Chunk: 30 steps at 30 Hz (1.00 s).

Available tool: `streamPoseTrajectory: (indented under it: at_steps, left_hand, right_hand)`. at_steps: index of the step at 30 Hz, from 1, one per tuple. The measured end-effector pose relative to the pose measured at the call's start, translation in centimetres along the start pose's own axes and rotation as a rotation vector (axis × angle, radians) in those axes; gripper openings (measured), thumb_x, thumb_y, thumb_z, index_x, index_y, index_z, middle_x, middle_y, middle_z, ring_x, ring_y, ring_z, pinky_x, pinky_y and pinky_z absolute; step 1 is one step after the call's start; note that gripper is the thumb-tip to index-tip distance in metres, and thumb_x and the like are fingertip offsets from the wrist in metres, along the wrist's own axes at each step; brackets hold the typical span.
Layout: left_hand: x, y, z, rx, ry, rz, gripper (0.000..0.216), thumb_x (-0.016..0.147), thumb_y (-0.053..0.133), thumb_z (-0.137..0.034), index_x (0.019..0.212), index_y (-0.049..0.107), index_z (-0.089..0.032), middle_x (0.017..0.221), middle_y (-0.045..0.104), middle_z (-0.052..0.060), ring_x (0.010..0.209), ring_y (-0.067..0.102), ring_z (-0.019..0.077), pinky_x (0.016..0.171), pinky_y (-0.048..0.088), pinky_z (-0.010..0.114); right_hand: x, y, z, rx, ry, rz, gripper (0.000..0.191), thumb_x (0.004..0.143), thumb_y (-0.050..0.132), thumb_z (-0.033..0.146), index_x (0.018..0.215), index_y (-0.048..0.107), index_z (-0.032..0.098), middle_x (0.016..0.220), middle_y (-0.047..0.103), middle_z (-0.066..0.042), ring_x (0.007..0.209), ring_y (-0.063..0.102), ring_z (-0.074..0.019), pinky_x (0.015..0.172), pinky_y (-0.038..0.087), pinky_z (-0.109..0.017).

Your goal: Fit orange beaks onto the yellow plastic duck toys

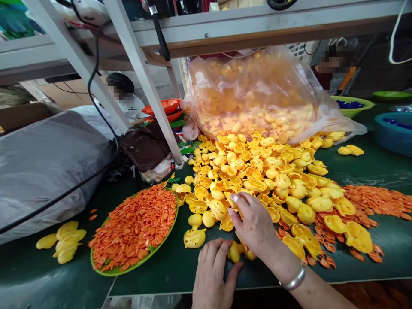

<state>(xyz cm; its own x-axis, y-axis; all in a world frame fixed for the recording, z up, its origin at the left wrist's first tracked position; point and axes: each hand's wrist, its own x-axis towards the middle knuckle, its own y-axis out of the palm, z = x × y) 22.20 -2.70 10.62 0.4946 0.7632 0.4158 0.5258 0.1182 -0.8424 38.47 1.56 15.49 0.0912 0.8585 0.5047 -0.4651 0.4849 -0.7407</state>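
My left hand [213, 271] lies low at the table's front edge. Its bent fingers and thumb are around one end of a yellow plastic toy duck piece [235, 252], which is partly hidden under my right wrist. Over the front of the heap, my right hand [252, 221] reaches with thumb and forefinger apart, nothing visible between them. Beside its fingertips sits a yellow duck half [218, 209]. Another duck-shaped piece [195, 238] with small holes lies left of my hands. Behind spreads a big heap of hollow yellow duck halves [254, 165].
A green-rimmed tray [135, 268] of small orange pieces stands at left, near several yellow ducks [66, 240]. More orange pieces [376, 201] are spread at right. A clear plastic bag [251, 94] spills yellow halves. A shelf post [144, 81] rises from the table; two people sit beyond.
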Motion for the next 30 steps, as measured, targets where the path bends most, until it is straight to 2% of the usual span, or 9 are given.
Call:
streamPoseTrajectory:
  at_steps: [3, 8, 15, 20, 24, 27, 30]
  left_hand:
    - [-0.1, 0.1, 0.1, 0.000, 0.008, -0.008, 0.037, 0.083, 0.060, -0.032, 0.117, 0.052, -0.020, 0.106, 0.060, 0.008, 0.096, 0.060, 0.0193, 0.082, 0.052, 0.033]
    - [-0.3, 0.2, 0.1, -0.011, -0.001, -0.019, 0.036, 0.083, 0.059, -0.032, 0.117, 0.051, -0.022, 0.106, 0.061, 0.008, 0.095, 0.061, 0.0202, 0.081, 0.052, 0.034]
    - [-0.2, -0.1, 0.0, -0.007, -0.006, -0.013, 0.036, 0.084, 0.059, -0.032, 0.118, 0.051, -0.022, 0.108, 0.062, 0.009, 0.096, 0.061, 0.0209, 0.082, 0.052, 0.035]
    - [0.1, -0.3, 0.1, -0.007, 0.019, -0.004, 0.037, 0.082, 0.060, -0.032, 0.116, 0.052, -0.021, 0.110, 0.064, 0.008, 0.100, 0.061, 0.0213, 0.083, 0.053, 0.035]
    - [0.2, -0.1, 0.4, -0.036, 0.045, -0.034, 0.041, 0.081, 0.063, -0.032, 0.118, 0.049, -0.021, 0.108, 0.065, 0.007, 0.100, 0.062, 0.0208, 0.083, 0.053, 0.035]
    - [0.0, 0.1, 0.7, -0.106, 0.036, -0.088, 0.041, 0.082, 0.062, -0.028, 0.119, 0.048, -0.021, 0.110, 0.064, 0.007, 0.101, 0.061, 0.0196, 0.085, 0.053, 0.034]
    - [-0.2, 0.1, 0.6, -0.197, 0.006, -0.120, 0.039, 0.082, 0.062, -0.025, 0.118, 0.048, -0.022, 0.111, 0.062, 0.007, 0.104, 0.060, 0.0187, 0.086, 0.053, 0.032]
  right_hand:
    - [0.1, 0.5, -1.2, 0.072, 0.071, -0.041, 0.022, 0.086, 0.048, 0.022, 0.100, 0.064, 0.014, 0.097, 0.066, -0.010, 0.093, 0.061, -0.0240, 0.084, 0.049, -0.038]
    - [0.1, 0.1, -3.0, 0.098, 0.189, -0.082, 0.022, 0.086, 0.051, 0.029, 0.095, 0.065, 0.015, 0.091, 0.070, -0.010, 0.078, 0.066, -0.0222, 0.073, 0.054, -0.035]
    - [0.4, 0.0, -3.7, 0.148, 0.219, -0.104, 0.022, 0.085, 0.053, 0.031, 0.089, 0.067, 0.016, 0.087, 0.072, -0.010, 0.078, 0.068, -0.0228, 0.075, 0.054, -0.037]
    - [-0.2, -2.9, -3.7, 0.196, 0.233, -0.207, 0.025, 0.088, 0.052, 0.036, 0.093, 0.067, 0.016, 0.092, 0.071, -0.008, 0.080, 0.067, -0.0200, 0.071, 0.055, -0.031]
    - [-2.4, -6.2, -4.5, 0.184, 0.240, -0.333, 0.022, 0.086, 0.055, 0.035, 0.092, 0.067, 0.019, 0.094, 0.071, -0.006, 0.083, 0.066, -0.0197, 0.081, 0.053, -0.032]
    - [-4.7, -7.3, -5.1, 0.199, 0.314, -0.288, 0.022, 0.084, 0.057, 0.037, 0.092, 0.068, 0.019, 0.092, 0.072, -0.006, 0.083, 0.067, -0.0203, 0.083, 0.053, -0.032]
    - [-6.9, -7.0, -5.0, 0.287, 0.416, -0.199, 0.025, 0.083, 0.058, 0.040, 0.094, 0.068, 0.020, 0.093, 0.072, -0.006, 0.081, 0.068, -0.0205, 0.077, 0.057, -0.030]
